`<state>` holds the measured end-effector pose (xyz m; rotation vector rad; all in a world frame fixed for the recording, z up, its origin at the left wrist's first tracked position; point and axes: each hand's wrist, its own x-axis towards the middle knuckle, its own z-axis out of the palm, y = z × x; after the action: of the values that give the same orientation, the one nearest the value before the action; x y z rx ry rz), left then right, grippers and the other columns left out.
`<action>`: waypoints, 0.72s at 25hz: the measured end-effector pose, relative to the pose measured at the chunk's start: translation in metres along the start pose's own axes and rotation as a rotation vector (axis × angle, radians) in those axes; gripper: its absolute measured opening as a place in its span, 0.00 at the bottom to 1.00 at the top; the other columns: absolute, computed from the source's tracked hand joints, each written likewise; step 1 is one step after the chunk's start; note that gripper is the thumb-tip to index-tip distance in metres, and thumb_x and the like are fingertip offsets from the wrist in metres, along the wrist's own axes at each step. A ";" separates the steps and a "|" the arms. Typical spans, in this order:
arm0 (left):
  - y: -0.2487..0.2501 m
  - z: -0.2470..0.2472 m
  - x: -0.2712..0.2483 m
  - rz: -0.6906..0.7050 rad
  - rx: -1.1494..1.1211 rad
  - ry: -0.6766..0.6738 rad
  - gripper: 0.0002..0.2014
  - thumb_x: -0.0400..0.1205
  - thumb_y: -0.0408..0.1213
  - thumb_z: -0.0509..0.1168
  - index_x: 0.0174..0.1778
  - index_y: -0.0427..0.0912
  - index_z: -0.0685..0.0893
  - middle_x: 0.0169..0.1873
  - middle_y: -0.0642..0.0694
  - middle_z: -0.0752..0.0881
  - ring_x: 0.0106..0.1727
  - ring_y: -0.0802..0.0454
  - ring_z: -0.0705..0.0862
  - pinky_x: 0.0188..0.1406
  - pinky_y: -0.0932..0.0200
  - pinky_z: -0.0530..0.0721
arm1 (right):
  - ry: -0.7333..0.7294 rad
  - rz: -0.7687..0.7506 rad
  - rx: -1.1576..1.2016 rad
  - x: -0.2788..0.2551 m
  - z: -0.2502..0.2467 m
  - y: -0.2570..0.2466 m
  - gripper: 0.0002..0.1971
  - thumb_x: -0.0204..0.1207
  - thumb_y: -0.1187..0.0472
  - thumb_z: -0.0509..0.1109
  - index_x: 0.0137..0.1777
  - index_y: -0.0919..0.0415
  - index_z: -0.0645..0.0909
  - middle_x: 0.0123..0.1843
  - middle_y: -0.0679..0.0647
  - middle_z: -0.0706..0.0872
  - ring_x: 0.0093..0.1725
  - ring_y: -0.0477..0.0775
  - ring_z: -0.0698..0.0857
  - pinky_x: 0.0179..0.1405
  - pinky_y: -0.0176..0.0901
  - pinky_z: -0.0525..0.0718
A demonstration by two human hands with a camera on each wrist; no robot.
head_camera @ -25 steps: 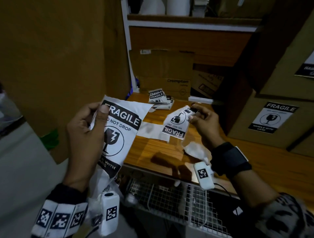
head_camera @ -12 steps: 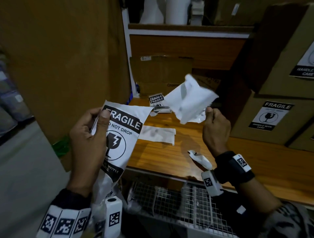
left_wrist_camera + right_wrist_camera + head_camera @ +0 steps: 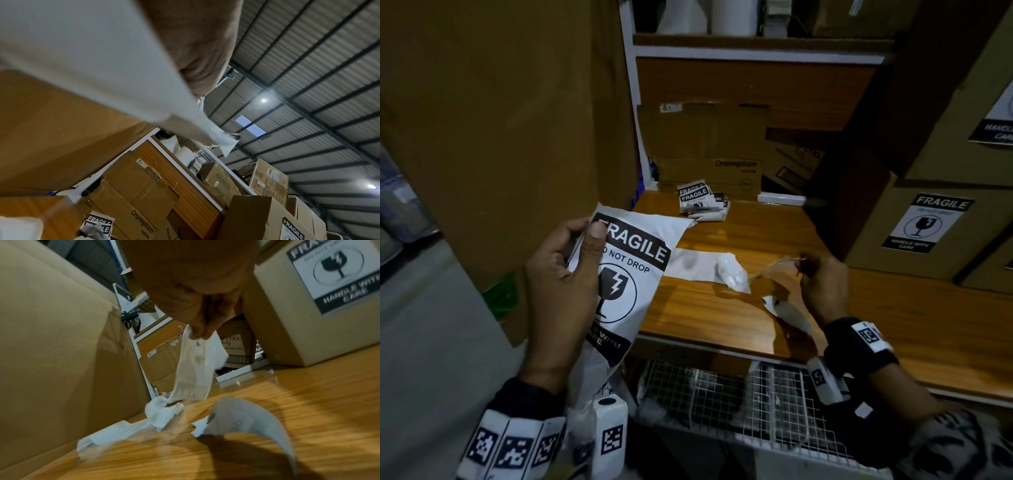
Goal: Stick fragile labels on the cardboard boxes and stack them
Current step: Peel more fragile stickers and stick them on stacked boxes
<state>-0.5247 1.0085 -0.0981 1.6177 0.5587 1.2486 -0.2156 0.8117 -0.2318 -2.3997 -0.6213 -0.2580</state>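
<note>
The fragile label stood upright, long axis vertical, off the table's left edge, pinched at its top left corner between thumb and curled fingers of the left hand. The right hand hovered over the table's front edge, fingertips pinching a thin backing strip above crumpled scraps. A large unlabelled cardboard box rose just left of the label, nearer the left hand.

Fragile label: its left edge and first letter are covered by the left hand, and its lower text is partly hidden. Upper box label: cut off by the frame's right edge. Strip pinched by the right hand: blurred, markings unreadable.
</note>
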 end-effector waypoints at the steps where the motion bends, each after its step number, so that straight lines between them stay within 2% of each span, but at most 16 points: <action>1: 0.000 0.001 0.001 -0.004 -0.010 -0.009 0.04 0.88 0.42 0.67 0.51 0.55 0.87 0.44 0.59 0.93 0.46 0.58 0.92 0.41 0.62 0.90 | 0.077 -0.003 0.060 -0.003 0.000 0.002 0.18 0.82 0.70 0.72 0.70 0.58 0.85 0.56 0.59 0.92 0.52 0.56 0.91 0.45 0.55 0.91; 3: 0.000 0.002 0.003 -0.001 -0.023 -0.018 0.05 0.88 0.40 0.67 0.50 0.55 0.87 0.43 0.60 0.93 0.44 0.60 0.92 0.38 0.65 0.89 | 0.202 -0.023 0.085 -0.006 -0.005 0.000 0.08 0.85 0.61 0.72 0.60 0.61 0.87 0.47 0.59 0.92 0.42 0.56 0.89 0.35 0.49 0.86; 5: 0.000 0.004 0.004 0.011 -0.019 -0.026 0.06 0.89 0.39 0.67 0.50 0.55 0.87 0.42 0.62 0.93 0.42 0.62 0.91 0.37 0.67 0.88 | 0.262 -0.028 0.083 -0.003 -0.010 -0.004 0.11 0.88 0.57 0.67 0.47 0.62 0.84 0.39 0.60 0.87 0.34 0.55 0.81 0.30 0.45 0.74; 6: -0.001 0.004 0.005 0.014 -0.017 -0.030 0.07 0.89 0.38 0.67 0.50 0.55 0.87 0.42 0.62 0.93 0.42 0.63 0.91 0.38 0.67 0.88 | 0.265 -0.021 0.097 -0.001 -0.011 -0.006 0.13 0.90 0.57 0.65 0.45 0.62 0.82 0.38 0.60 0.85 0.33 0.55 0.79 0.29 0.47 0.72; 9: -0.004 0.004 0.006 0.002 -0.026 -0.042 0.06 0.89 0.39 0.67 0.51 0.55 0.87 0.43 0.61 0.93 0.44 0.62 0.91 0.39 0.66 0.88 | 0.168 -0.030 0.162 -0.001 -0.010 -0.016 0.09 0.89 0.65 0.63 0.46 0.61 0.80 0.40 0.55 0.83 0.37 0.55 0.80 0.35 0.55 0.81; 11: -0.004 0.005 0.008 0.004 -0.041 -0.056 0.05 0.89 0.39 0.66 0.51 0.52 0.87 0.43 0.61 0.93 0.43 0.63 0.91 0.39 0.67 0.88 | 0.104 -0.035 0.221 -0.004 -0.010 -0.025 0.10 0.84 0.75 0.62 0.48 0.61 0.79 0.43 0.53 0.84 0.42 0.53 0.82 0.39 0.52 0.82; 13: -0.003 0.005 0.010 0.010 -0.046 -0.065 0.04 0.89 0.40 0.66 0.52 0.50 0.87 0.43 0.61 0.93 0.43 0.63 0.91 0.39 0.68 0.87 | 0.089 -0.086 0.255 -0.005 -0.011 -0.032 0.14 0.81 0.79 0.63 0.54 0.61 0.83 0.49 0.54 0.85 0.47 0.52 0.84 0.44 0.46 0.82; 14: -0.003 0.005 0.011 0.009 -0.051 -0.065 0.04 0.88 0.40 0.66 0.52 0.50 0.87 0.43 0.61 0.93 0.43 0.62 0.91 0.39 0.68 0.87 | 0.099 -0.141 0.234 -0.005 -0.011 -0.035 0.15 0.81 0.78 0.66 0.59 0.61 0.86 0.53 0.55 0.85 0.50 0.53 0.85 0.47 0.44 0.82; 16: -0.004 0.004 0.013 0.007 -0.063 -0.064 0.05 0.88 0.40 0.66 0.52 0.53 0.87 0.44 0.60 0.93 0.45 0.61 0.92 0.39 0.67 0.88 | 0.128 -0.224 0.175 -0.005 -0.013 -0.040 0.12 0.83 0.68 0.72 0.64 0.59 0.89 0.58 0.55 0.81 0.55 0.53 0.82 0.49 0.42 0.81; 18: -0.005 0.003 0.015 -0.005 -0.075 -0.066 0.05 0.88 0.41 0.66 0.53 0.56 0.86 0.46 0.59 0.93 0.47 0.59 0.93 0.39 0.65 0.90 | 0.166 -0.225 0.210 -0.004 -0.019 -0.049 0.13 0.83 0.62 0.74 0.66 0.59 0.89 0.55 0.54 0.84 0.52 0.51 0.84 0.45 0.39 0.82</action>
<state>-0.5154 1.0210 -0.0959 1.5875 0.4696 1.1940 -0.2439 0.8316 -0.1917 -2.0846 -0.7998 -0.4595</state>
